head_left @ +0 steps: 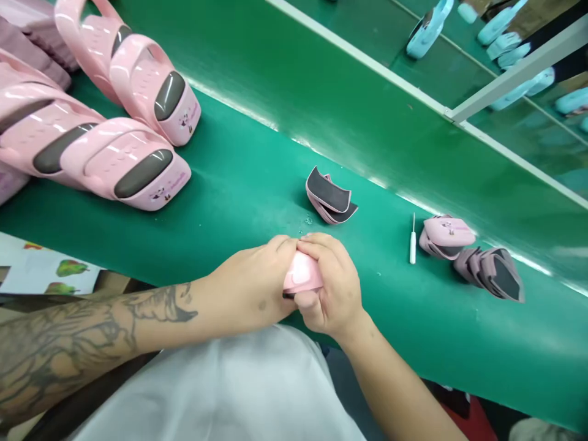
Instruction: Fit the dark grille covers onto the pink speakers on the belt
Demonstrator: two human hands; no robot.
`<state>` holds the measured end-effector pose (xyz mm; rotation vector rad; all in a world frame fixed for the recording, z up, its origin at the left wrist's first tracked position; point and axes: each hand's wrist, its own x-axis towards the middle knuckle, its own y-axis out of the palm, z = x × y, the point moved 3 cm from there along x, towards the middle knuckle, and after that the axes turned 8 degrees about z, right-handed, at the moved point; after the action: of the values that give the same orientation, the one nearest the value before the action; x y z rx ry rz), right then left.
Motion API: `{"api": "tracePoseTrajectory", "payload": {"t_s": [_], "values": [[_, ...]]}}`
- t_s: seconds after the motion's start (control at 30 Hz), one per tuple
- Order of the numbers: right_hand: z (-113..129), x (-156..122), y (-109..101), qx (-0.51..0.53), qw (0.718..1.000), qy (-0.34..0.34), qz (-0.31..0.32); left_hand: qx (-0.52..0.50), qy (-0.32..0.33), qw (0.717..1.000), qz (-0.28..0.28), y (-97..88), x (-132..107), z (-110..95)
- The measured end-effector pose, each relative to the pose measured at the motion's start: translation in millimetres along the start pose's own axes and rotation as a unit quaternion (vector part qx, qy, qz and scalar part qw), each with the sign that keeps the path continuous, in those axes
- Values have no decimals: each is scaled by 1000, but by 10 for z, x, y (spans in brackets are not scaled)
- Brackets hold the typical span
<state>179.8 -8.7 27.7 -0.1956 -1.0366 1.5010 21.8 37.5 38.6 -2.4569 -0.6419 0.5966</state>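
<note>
Both my hands meet at the near edge of the green belt [257, 177], closed around one small pink pad [301, 274]. My left hand [252, 285] grips its left side with curled fingers. My right hand [331, 285] wraps over its right side, thumb underneath. Just beyond my hands lies a small stack of pink pads with dark grey faces [328, 197]. Further right sit another pink pad pile [445, 236] and a fanned pile of grey-faced pads [491, 272].
Several pink slides with grey insoles [114, 110] lie at the upper left on the belt. A thin white tool [412, 244] rests between the pad piles. A white rail [459, 116] borders the far side, with blue slides [505, 43] beyond it.
</note>
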Motion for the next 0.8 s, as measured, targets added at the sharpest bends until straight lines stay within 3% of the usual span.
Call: {"api": "tracePoseTrajectory", "payload": {"t_s": [0.07,0.17,0.27,0.43,0.57,0.67,0.8], "values": [[0,-16,5,-15,999,-37,-26,12,31,999,25,40,25,-19],[-6,5,7,-16,998,-50,-18,-2,36,999,7,54,59,-54],[4,65,-10,8,1000,-14,3,-16,17,999,-37,76,64,-73],[64,135,-31,12,999,45,-17,-34,32,995,-86,83,75,-84],[52,105,3,50,991,107,-54,-43,23,999,-4,-80,157,-47],[-102,48,29,160,956,217,-118,-73,19,997,20,-243,169,64],[-394,-9,3,225,895,314,-223,-154,46,984,-73,-236,87,332]]}}
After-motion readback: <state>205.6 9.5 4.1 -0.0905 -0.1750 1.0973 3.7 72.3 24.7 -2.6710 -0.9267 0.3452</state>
